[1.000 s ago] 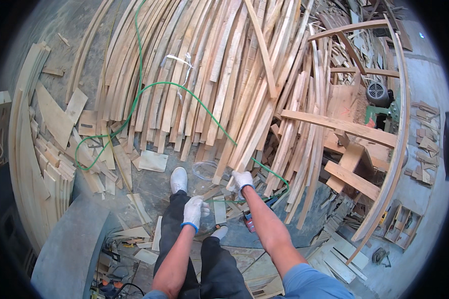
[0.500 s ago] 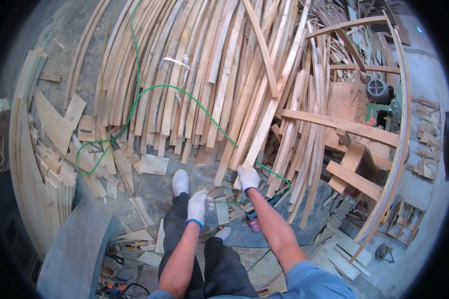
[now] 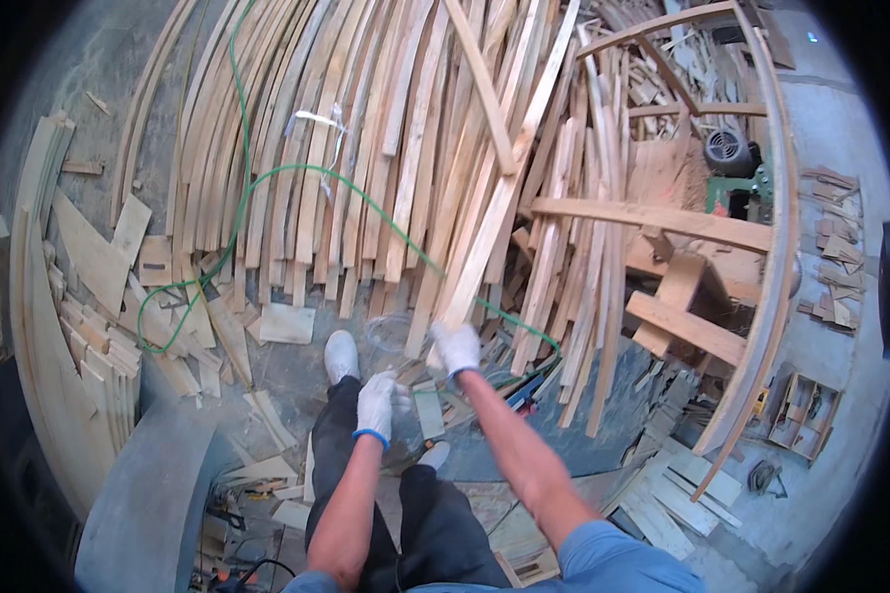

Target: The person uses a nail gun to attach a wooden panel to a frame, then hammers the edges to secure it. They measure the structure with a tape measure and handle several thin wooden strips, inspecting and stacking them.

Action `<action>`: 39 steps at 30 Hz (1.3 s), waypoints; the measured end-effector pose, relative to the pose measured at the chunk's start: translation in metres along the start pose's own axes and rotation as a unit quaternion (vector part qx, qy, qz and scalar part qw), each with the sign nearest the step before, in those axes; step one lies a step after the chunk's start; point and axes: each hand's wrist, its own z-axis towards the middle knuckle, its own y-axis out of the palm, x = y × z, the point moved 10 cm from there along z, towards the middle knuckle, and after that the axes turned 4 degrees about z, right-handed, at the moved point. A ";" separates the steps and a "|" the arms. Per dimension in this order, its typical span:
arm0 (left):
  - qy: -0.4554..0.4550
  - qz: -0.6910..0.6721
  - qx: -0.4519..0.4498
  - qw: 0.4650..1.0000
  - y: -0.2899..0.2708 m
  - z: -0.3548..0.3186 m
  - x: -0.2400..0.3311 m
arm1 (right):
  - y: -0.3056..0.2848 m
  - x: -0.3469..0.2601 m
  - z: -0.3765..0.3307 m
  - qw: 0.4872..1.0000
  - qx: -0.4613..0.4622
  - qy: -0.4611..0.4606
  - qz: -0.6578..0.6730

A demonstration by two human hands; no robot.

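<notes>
A white work glove with a blue cuff covers my right hand [image 3: 457, 349], which is closed around the near end of a long pale wooden strip [image 3: 481, 255]. That strip runs away from me over the right side of a big stack of similar wooden strips [image 3: 351, 212]. My left hand [image 3: 378, 407], gloved the same way, hovers above my left leg with its fingers loosely bent and apart, holding nothing that I can see. A green hose [image 3: 364, 191] loops over the stack and passes the held strip near my right hand.
On the right stands a wooden frame [image 3: 653, 215] with crossbars, beside an electric motor [image 3: 728, 150]. At left are stacked curved boards [image 3: 32, 296] and a grey curved surface [image 3: 148, 494]. Offcuts [image 3: 287, 324] litter the floor around my feet. A divided wooden box [image 3: 804, 417] sits at far right.
The whole view has shifted, so the surroundings appear further left. My right hand and the strip's near end have moved slightly left. My left hand stays raised above my leg.
</notes>
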 end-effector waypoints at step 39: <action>0.010 0.003 -0.389 0.921 0.333 -0.261 0.247 | -0.252 -0.156 -0.439 0.309 -0.457 0.039 0.833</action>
